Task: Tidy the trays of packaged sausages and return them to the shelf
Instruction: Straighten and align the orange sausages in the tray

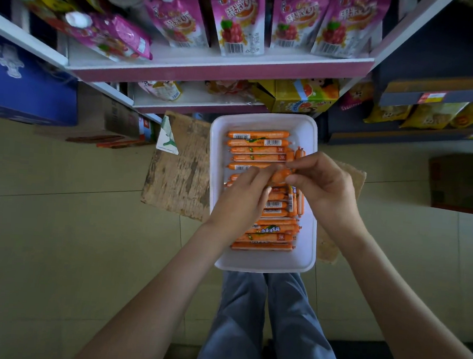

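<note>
The white tray (262, 266) rests on a wooden board (179, 174) below the shelf (224, 68), and most of the packed sausages (260, 145) lie across its short width. Over the tray's middle, the left hand (242, 196) and right hand (322, 186) pinch a loose sausage (281, 175) between their fingertips. It seems to lie crosswise like the rows, and the right hand is nearer the strays (294, 201) lying lengthwise along the right edge

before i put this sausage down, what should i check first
1. Grip on held sausage, left hand and right hand both pinching it: ok
2. Tray resting on wooden board: ok
3. Rows all parallel: not ok, crosswise sausages at the right edge
4. Free slot below the hands: cannot tell, covered
5. Room on lower shelf for the tray: cannot tell
</note>
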A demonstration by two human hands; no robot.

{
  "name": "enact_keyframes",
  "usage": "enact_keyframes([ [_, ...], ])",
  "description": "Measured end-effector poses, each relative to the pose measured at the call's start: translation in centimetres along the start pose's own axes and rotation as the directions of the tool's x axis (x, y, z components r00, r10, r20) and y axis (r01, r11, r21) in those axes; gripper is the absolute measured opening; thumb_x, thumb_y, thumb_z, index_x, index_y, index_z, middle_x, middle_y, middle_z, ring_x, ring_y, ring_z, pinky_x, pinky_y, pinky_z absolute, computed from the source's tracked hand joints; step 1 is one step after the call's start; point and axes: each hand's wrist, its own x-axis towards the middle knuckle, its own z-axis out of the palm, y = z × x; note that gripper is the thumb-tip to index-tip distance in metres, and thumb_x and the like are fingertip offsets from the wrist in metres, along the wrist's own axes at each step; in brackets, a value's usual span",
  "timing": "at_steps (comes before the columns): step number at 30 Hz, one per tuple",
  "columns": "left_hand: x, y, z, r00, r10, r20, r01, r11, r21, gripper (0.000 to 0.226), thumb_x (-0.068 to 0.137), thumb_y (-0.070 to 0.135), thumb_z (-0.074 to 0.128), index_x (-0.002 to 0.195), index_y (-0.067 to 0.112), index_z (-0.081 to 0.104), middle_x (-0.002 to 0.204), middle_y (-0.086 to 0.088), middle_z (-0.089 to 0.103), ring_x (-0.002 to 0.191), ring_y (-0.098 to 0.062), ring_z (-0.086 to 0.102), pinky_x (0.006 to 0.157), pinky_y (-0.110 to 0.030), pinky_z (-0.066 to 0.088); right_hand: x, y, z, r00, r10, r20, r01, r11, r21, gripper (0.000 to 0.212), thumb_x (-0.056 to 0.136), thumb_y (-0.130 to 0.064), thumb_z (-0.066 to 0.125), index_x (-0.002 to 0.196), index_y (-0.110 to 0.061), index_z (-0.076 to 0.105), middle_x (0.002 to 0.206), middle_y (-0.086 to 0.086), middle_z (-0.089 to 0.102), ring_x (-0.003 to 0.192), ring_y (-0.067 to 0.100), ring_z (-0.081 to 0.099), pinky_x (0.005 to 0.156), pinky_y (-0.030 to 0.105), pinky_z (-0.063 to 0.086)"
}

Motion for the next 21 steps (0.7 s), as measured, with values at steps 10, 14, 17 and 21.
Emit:
enact_keyframes([
  [10,0.7,2.7,-1.0,0.989,0.068,-0.134,-0.071,0.997,-0.02,0.032,0.096,0.015,0.052,0.127,0.009,0.055,0.113,-0.011,0.063,0.103,-0.027,0.057,0.077,-0.028,0.042,0.2,-1.1,-1.0,0.992,-0.13,-0.006,0.13,0.988,0.086,0.009,0.084,-0.007,0.063,0.09,-0.014,0.063,0.087,-0.002,0.07,0.085,0.026,0.066,0.081,0.038,0.054],
  [14,0.5,3.5,-1.1,0.995,-0.043,-0.086,0.026,0.981,-0.191,0.036,0.097,0.014,0.05,0.133,0.015,0.048,0.117,-0.007,0.062,0.103,-0.019,0.059,0.078,-0.022,0.042,0.4,-0.6,-0.8,0.995,-0.099,0.011,0.098,0.99,0.098,0.017,0.088,-0.006,0.059,0.099,-0.018,0.065,0.094,0.003,0.069,0.093,0.025,0.066,0.086,0.037,0.053],
  [17,0.8,3.7,-1.1,0.981,-0.193,-0.02,0.167,0.89,-0.424,0.04,0.097,0.015,0.05,0.134,0.024,0.037,0.106,0.005,0.064,0.09,0.0,0.063,0.077,-0.017,0.049,0.7,0.4,-0.9,0.993,-0.106,0.053,0.113,0.983,-0.147,0.035,0.091,-0.001,0.058,0.11,-0.03,0.063,0.107,-0.006,0.067,0.103,0.011,0.059,0.091,0.026,0.047],
  [21,0.9,3.9,-0.8,0.902,-0.424,0.076,0.296,0.481,-0.826,0.041,0.097,0.008,0.05,0.131,0.02,0.03,0.105,0.007,0.062,0.089,-0.01,0.068,0.071,-0.039,0.059,-0.2,2.9,-1.8,0.965,-0.185,0.188,0.249,0.877,-0.412,0.036,0.089,0.007,0.051,0.102,-0.019,0.071,0.109,-0.01,0.065,0.108,0.011,0.053,0.095,0.021,0.04],
])
